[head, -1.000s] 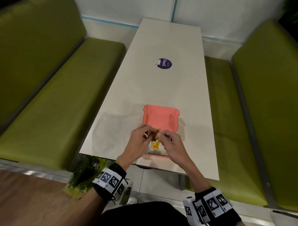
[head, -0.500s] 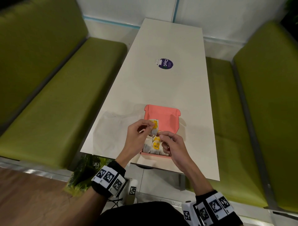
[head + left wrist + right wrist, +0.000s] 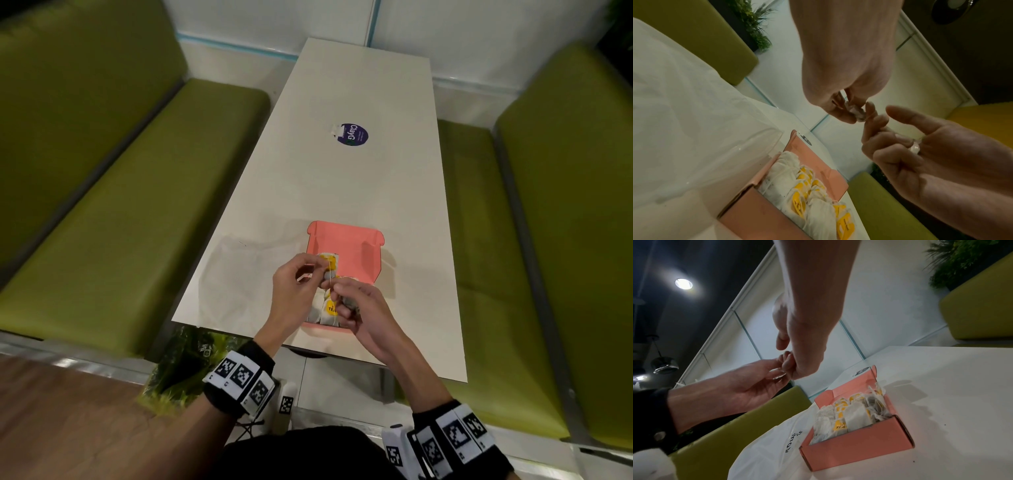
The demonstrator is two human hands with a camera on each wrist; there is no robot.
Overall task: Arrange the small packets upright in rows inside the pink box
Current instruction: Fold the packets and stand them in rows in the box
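A clear plastic bag (image 3: 246, 274) lies flat on the white table (image 3: 342, 185), just left of the pink box (image 3: 346, 240). My left hand (image 3: 297, 281) pinches a small packet (image 3: 329, 265) by its yellow-tagged end, raised above the open box. Packets (image 3: 849, 415) already stand packed inside it, white with yellow tags. My right hand (image 3: 359, 305) nips the thread below the raised packet, its other fingers curled round something pale.

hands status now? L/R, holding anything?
Left hand: pinching a small white tea packet with yellow tag above the pink cardboard box.
Right hand: fingers curled on another packet and its string.
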